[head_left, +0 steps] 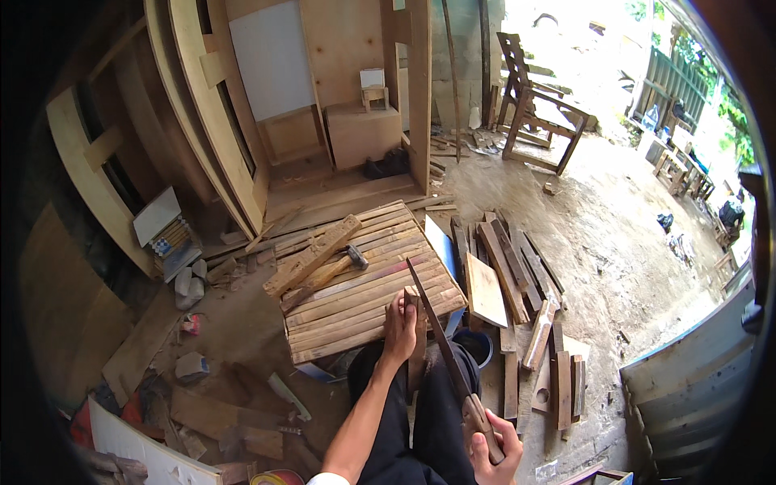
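I'm looking down on a slatted wooden platform (364, 299) sitting on the dirt floor (614, 242). On the slats I see a hammer (327, 271) lying diagonally, touching a thick wooden block (311, 255) just beside it. To the right of the platform, loose planks (509, 275) lie scattered on the floor. At the left, stone chunks (190, 283) and wood scraps (234, 420) litter the ground.
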The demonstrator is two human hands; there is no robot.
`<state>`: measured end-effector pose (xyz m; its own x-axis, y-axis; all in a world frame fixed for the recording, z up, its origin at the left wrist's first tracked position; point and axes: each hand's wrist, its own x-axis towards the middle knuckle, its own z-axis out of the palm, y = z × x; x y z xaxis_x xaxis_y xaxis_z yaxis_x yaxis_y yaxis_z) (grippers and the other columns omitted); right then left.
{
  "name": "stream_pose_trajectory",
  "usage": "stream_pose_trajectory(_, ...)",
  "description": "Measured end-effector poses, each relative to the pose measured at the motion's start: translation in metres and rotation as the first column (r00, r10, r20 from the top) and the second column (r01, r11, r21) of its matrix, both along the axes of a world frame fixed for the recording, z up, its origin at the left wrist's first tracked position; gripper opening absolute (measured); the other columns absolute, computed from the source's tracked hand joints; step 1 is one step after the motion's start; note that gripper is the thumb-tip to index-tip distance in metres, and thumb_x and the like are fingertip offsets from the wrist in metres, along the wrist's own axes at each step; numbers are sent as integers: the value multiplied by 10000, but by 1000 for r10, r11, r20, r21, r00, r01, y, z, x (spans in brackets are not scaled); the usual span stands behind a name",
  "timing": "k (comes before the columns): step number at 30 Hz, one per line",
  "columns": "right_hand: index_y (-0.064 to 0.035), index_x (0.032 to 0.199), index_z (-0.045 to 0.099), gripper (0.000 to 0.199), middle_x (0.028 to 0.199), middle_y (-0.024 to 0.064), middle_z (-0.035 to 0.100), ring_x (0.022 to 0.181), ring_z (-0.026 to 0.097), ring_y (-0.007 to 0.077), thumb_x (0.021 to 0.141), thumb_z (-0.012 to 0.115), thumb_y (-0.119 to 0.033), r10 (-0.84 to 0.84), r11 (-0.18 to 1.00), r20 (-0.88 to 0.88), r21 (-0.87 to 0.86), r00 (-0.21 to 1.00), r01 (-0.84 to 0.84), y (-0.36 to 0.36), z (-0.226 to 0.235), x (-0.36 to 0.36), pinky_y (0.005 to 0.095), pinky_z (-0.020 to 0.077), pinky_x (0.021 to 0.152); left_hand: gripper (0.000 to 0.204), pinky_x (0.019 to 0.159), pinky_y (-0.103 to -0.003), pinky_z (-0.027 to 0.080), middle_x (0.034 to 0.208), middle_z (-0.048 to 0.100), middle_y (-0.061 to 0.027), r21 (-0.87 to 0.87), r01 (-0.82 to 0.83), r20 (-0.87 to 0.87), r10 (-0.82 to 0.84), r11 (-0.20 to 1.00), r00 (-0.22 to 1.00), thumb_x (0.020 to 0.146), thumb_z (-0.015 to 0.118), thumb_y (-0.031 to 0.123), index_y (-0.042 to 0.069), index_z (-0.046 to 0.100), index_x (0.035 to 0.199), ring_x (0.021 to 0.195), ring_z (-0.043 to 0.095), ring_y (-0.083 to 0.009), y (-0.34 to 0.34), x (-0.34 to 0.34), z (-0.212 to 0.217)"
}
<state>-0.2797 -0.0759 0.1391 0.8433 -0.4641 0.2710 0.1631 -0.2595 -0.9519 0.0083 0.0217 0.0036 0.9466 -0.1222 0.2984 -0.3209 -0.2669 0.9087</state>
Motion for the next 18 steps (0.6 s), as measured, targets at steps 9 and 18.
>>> stream_pose_trajectory(9, 28, 1369, 522, 399, 1115, 129, 692, 876, 650, 144, 988, 587, -67, -46, 988, -74, 145, 996, 57, 27, 3, -18, 246, 513, 734, 459, 788, -359, 493, 945, 646, -131, -197, -157, 168, 191, 968, 967, 959, 665, 366, -19, 634, 1208, 852, 620, -257, -22, 9, 23)
stream_pose_trajectory(18, 87, 1309, 570, 427, 1054, 191, 727, 924, 688, 187, 946, 664, -117, -134, 991, -98, -34, 986, 131, 33, -8, 59, 287, 530, 810, 482, 772, -316, 507, 973, 643, -99, -328, -191, -40, 188, 925, 981, 898, 757, 361, -17, 674, 1186, 829, 619, -197, -21, 4, 19)
